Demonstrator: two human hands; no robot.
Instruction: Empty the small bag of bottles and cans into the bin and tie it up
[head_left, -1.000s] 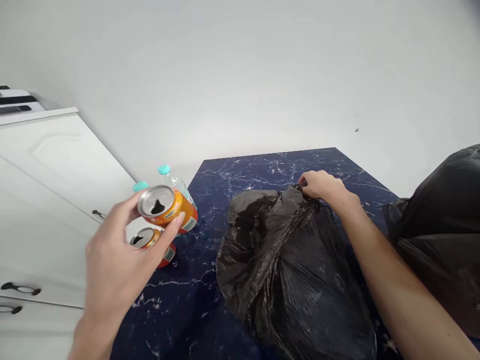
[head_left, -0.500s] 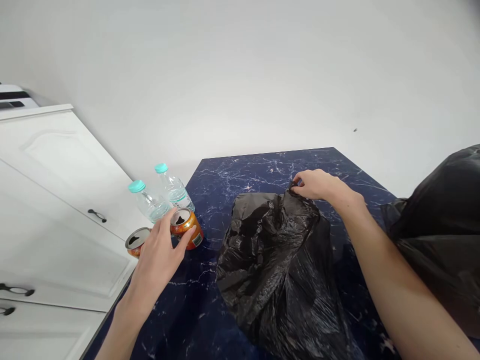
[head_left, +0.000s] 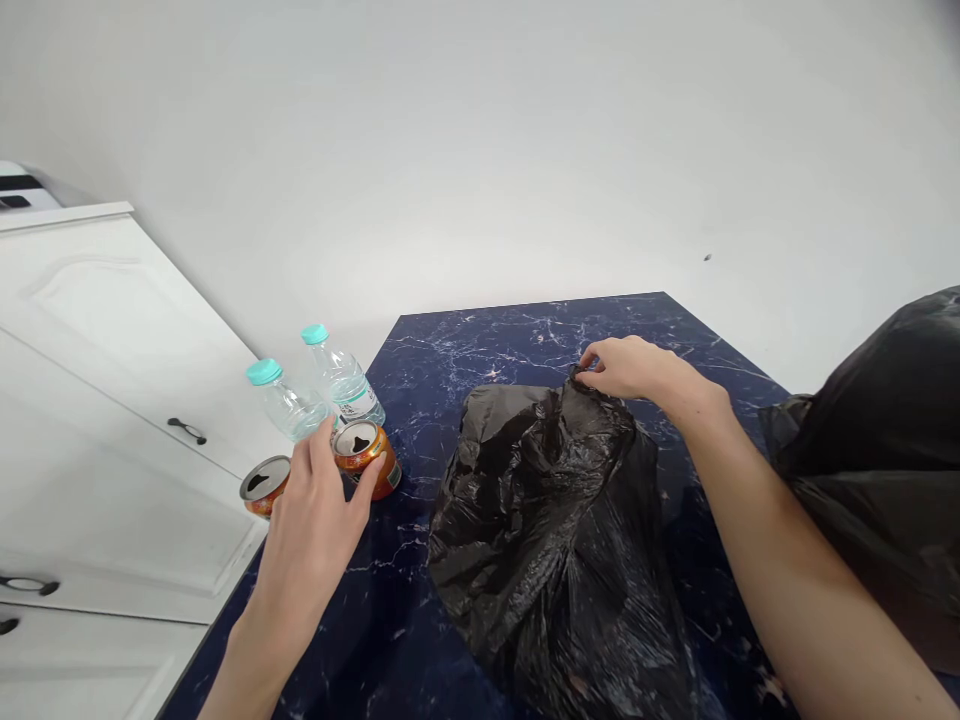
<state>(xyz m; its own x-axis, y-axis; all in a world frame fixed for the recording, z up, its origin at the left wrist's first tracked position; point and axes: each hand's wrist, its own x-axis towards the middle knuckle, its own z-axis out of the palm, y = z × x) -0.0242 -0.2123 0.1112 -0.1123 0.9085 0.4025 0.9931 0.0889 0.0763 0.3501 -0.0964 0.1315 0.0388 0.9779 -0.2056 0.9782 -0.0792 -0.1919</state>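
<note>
My left hand (head_left: pixel 319 510) has its thumb and fingers around an orange drink can (head_left: pixel 388 478) standing on the dark blue marbled tabletop. The can's top is open. Just left of that hand is a second orange can (head_left: pixel 264 484), also opened and partly hidden by my fingers. Behind the cans are two clear plastic bottles with turquoise caps, a nearer bottle (head_left: pixel 289 405) and a farther bottle (head_left: pixel 352 385). My right hand (head_left: pixel 626 370) pinches the upper edge of a black plastic bag (head_left: pixel 555 530), which lies crumpled in the middle of the table.
The tabletop (head_left: pixel 450 350) is dark blue with white veins and reaches to a white wall (head_left: pixel 525 150). White cabinets (head_left: pixel 97 400) with dark handles stand along the left. Another black plastic bag (head_left: pixel 892 420), bulging, is at the right edge of view.
The view has shifted slightly, so the cans and bottles appear a little farther left. My left hand stays at the can, and my right hand keeps its pinch on the bag.
</note>
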